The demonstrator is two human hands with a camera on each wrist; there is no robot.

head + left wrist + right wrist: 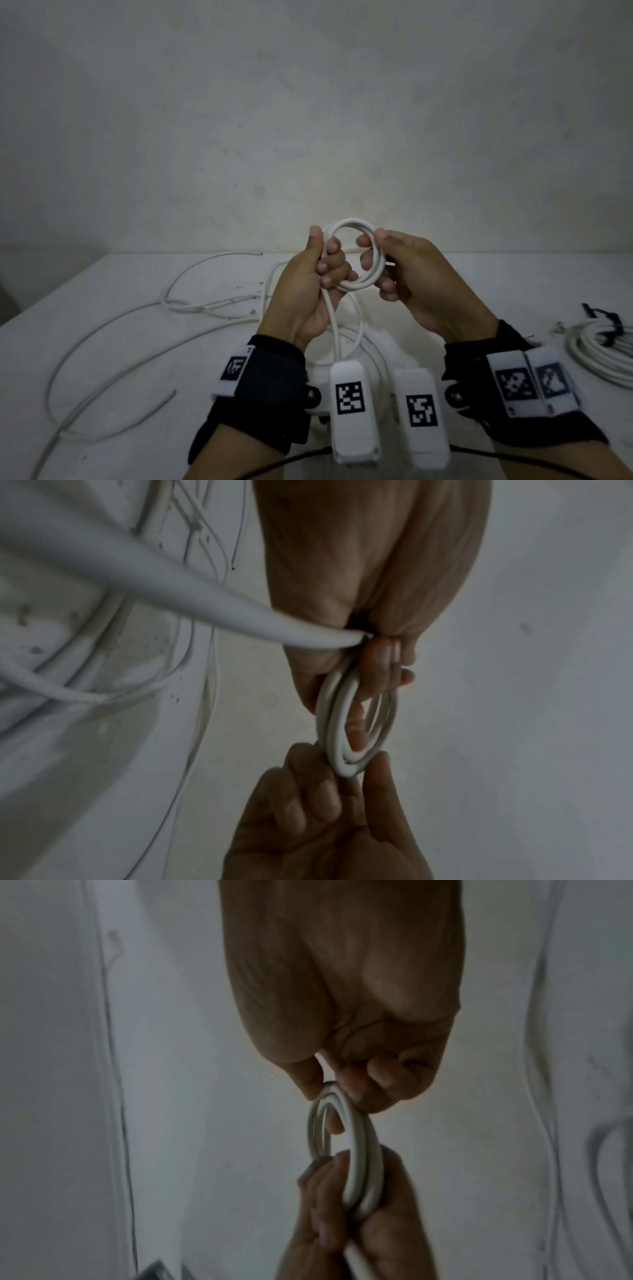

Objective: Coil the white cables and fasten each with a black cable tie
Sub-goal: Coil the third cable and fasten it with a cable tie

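A small coil of white cable (352, 226) is held up above the white table (102, 342), a few loops thick. My left hand (317, 270) grips its left side, fingers curled through the ring and thumb along the outside. My right hand (383, 260) pinches the right side between thumb and fingers. The cable's loose tail (334, 325) hangs from the left fist down toward the table. The left wrist view shows the coil (334, 739) edge-on between both hands; the right wrist view shows the same coil (359, 1150), pinched at top, gripped below.
Long loose white cables (113, 329) sprawl over the left half of the table. At the right edge lies a coiled white cable (603, 353) bound with a black tie (606, 322). A dark lead (291, 459) runs along the near edge. A plain wall stands behind.
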